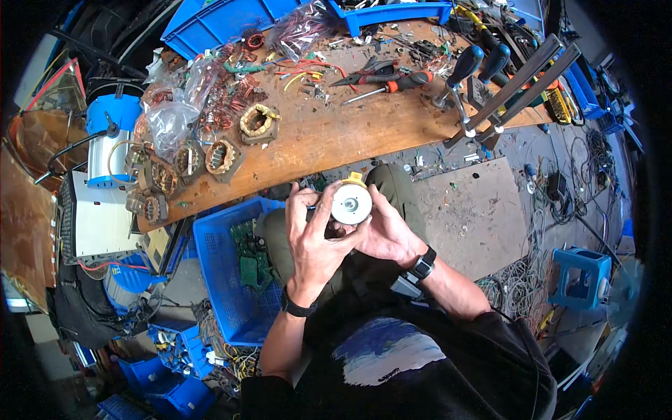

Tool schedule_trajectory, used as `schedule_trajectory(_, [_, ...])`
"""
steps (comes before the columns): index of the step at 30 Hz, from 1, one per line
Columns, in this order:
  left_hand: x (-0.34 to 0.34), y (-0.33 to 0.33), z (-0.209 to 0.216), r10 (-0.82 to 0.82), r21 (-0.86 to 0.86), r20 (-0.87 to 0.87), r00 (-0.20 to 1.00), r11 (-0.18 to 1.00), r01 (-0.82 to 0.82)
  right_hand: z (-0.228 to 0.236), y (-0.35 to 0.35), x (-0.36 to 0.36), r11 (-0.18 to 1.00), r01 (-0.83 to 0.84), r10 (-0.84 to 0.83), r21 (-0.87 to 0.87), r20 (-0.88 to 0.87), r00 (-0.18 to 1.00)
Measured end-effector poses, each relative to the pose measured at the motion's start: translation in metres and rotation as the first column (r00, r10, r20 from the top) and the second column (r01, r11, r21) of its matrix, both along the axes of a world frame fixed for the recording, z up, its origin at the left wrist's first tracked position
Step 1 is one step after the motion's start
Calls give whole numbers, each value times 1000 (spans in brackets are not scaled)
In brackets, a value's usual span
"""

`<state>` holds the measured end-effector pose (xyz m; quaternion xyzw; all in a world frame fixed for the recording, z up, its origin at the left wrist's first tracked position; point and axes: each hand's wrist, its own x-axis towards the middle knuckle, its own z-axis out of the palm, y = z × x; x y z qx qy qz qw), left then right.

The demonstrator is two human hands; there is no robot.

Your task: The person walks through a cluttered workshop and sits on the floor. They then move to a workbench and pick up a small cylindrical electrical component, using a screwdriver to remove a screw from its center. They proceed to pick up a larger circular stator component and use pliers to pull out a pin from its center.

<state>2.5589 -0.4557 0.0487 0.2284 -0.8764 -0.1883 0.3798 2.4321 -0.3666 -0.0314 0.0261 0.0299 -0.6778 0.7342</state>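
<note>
In front of my lap I hold a round silver motor part [351,204] with both hands. Its flat disc face with a small hub in the middle is turned up, and a yellow piece [355,178] shows at its far edge. My left hand [316,231] grips it from the left, fingers curled over the rim. My right hand [390,234] closes round its right and near side, with the thumb along the rim. The underside of the part is hidden by my fingers.
Ahead is a wooden bench [336,136] with several wound stator cores [222,159], pliers [374,75], a screwdriver [392,85] and a clamp with blue handles [467,66]. A blue crate [217,280] holding green circuit boards [250,266] stands left of my legs. Cables [518,280] lie at right.
</note>
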Motion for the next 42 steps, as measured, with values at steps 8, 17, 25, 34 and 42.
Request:
schedule_trajectory(8, [1, 1, -1, -11, 0, 62, 998, 1000, 12, -20, 1, 0, 999, -15, 17, -31, 48, 999])
schedule_trajectory(17, [1, -2, 1, -77, 74, 17, 997, 994, 76, -6, 1, 4, 999, -2, 8, -43, 131, 991])
schedule_trajectory(25, [8, -7, -3, -55, 151, 18, 998, 987, 52, 5, -1, 4, 999, -41, 41, -2, 70, 997])
schedule_trajectory(34, [15, -12, 5, -106, 225, -9, 994, 969, 106, 16, -1, 2, 996, 59, -52, 61, -105, 993])
schedule_trajectory(42, [33, -18, -8, -124, 275, -106, 987, 950, 149, 32, 14, -2, 970, 233, -141, 68, -622, 770])
